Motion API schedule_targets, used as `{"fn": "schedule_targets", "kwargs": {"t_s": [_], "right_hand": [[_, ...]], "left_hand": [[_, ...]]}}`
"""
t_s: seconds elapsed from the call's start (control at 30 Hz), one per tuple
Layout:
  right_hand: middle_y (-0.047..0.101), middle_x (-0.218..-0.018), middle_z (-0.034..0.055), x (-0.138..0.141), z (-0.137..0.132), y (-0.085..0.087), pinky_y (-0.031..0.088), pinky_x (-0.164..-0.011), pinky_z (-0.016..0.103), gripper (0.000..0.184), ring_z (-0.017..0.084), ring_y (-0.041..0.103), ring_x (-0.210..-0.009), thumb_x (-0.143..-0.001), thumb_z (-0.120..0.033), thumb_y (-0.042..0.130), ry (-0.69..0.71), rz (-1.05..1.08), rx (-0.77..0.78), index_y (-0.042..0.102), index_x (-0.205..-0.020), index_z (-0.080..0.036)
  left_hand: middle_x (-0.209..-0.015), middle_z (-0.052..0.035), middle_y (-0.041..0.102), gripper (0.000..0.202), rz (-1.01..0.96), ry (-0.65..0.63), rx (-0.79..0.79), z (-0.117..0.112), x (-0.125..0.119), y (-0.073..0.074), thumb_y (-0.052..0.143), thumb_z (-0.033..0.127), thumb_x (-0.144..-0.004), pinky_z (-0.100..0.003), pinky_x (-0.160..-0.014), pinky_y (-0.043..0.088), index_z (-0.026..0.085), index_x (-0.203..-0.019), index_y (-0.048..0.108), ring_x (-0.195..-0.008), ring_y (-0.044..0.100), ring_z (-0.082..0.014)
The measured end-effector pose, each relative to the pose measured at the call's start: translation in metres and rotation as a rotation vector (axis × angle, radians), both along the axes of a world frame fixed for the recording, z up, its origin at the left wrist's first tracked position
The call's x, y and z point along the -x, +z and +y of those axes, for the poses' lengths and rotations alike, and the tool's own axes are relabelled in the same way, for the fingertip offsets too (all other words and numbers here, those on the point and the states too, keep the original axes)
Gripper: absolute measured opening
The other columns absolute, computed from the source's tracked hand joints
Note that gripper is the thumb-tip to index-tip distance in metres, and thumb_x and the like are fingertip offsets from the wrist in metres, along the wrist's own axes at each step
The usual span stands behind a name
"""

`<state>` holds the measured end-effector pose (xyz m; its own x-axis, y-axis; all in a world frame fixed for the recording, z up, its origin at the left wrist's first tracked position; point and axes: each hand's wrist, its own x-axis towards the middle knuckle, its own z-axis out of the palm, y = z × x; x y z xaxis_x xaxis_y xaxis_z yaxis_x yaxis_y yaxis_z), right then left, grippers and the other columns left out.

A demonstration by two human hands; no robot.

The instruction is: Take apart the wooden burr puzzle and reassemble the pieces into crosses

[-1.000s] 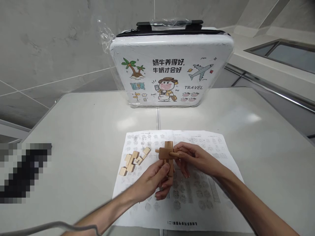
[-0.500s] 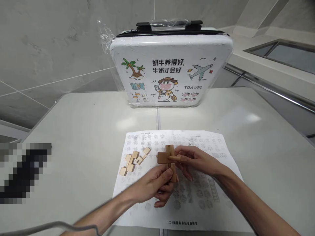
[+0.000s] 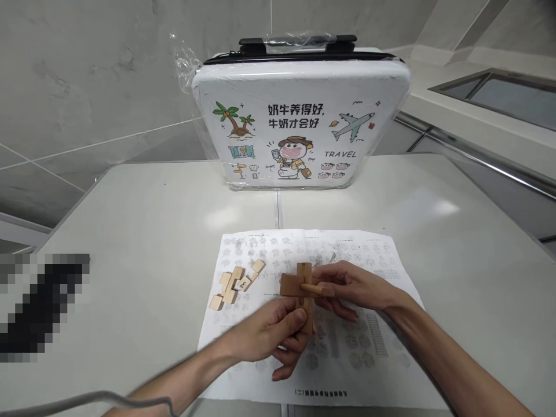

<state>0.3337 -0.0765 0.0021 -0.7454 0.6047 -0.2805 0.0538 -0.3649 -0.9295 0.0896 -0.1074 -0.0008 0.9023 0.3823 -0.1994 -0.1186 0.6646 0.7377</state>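
Observation:
A brown wooden interlocking puzzle [image 3: 291, 285], made of crossed bars, is held above the printed paper sheet [image 3: 243, 379]. My left hand [image 3: 278, 333] is closed around its lower bar, thumb on top. From the right, my right hand [image 3: 347, 285] pinches a thin wooden piece [image 3: 313, 289] that sticks out of the puzzle's middle; its other fingers curl below. Paler loose wooden pieces [image 3: 231, 294] lie together on the sheet, left of the puzzle; one bears a dark mark. Parts of the lower bar are hidden by my left fingers.
At the back of the white table [image 3: 143, 243] stands a white plastic-wrapped suitcase [image 3: 256, 81] with cartoon prints. A blurred-out dark object [image 3: 41, 307] is at the left edge. A grey cable [image 3: 99, 396] crosses the lower left corner.
Both hands and the puzzle have moved slightly down and to the right. The puzzle has tilted a little. The loose pieces stay where they were.

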Motion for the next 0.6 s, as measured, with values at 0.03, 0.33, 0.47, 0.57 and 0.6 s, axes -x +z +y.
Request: {"fn": "schedule_targets", "kwargs": {"t_s": [0.03,0.33,0.47,0.57,0.6], "right_hand": [[0.063,-0.073,-0.0032,0.000,-0.001,0.000,0.037,-0.041,0.020,0.036,0.006,0.053,-0.043,-0.102,-0.052,0.065,0.008,0.003,0.011,0.065,-0.089,-0.018],[0.069,-0.074,-0.0017,0.002,-0.001,-0.006,0.043,-0.043,0.020,0.030,0.008,0.058,-0.045,-0.103,-0.047,0.065,0.019,0.063,0.068,0.068,-0.096,-0.018],[0.072,-0.078,0.0004,0.002,0.000,-0.011,0.046,-0.047,0.021,0.032,0.009,0.062,-0.050,-0.103,-0.050,0.065,-0.024,0.125,0.065,0.067,-0.102,-0.017],[0.071,-0.079,0.0020,0.002,0.000,-0.015,0.044,-0.045,0.020,0.035,0.009,0.060,-0.050,-0.103,-0.051,0.065,-0.084,0.176,0.079,0.067,-0.102,-0.016],[0.070,-0.079,0.0022,0.002,0.000,-0.017,0.043,-0.044,0.020,0.036,0.008,0.058,-0.048,-0.102,-0.051,0.065,-0.126,0.194,0.093,0.067,-0.099,-0.016]], "left_hand": [[-0.060,0.0122,0.030,0.043,-0.001,-0.001,-0.008,0.000,0.000,-0.001,0.053,0.060,-0.104,-0.017,-0.036,0.039,0.021,-0.089,0.044,-0.039,0.027,-0.0027],[-0.056,0.0125,0.033,0.045,-0.015,0.041,0.039,0.002,-0.001,-0.002,0.057,0.062,-0.102,-0.019,-0.035,0.046,0.019,-0.092,0.051,-0.036,0.028,-0.0035],[-0.053,0.0115,0.040,0.044,-0.040,0.148,0.050,0.003,-0.003,-0.006,0.051,0.060,-0.105,-0.019,-0.035,0.046,0.017,-0.095,0.054,-0.034,0.030,-0.0041],[-0.052,0.0101,0.044,0.047,-0.037,0.208,0.067,0.002,-0.003,-0.007,0.050,0.062,-0.105,-0.019,-0.034,0.045,0.016,-0.095,0.056,-0.033,0.031,-0.0048],[-0.052,0.0096,0.044,0.049,-0.028,0.226,0.071,0.002,-0.003,-0.007,0.051,0.063,-0.104,-0.019,-0.034,0.044,0.015,-0.096,0.058,-0.034,0.031,-0.0050]]}}
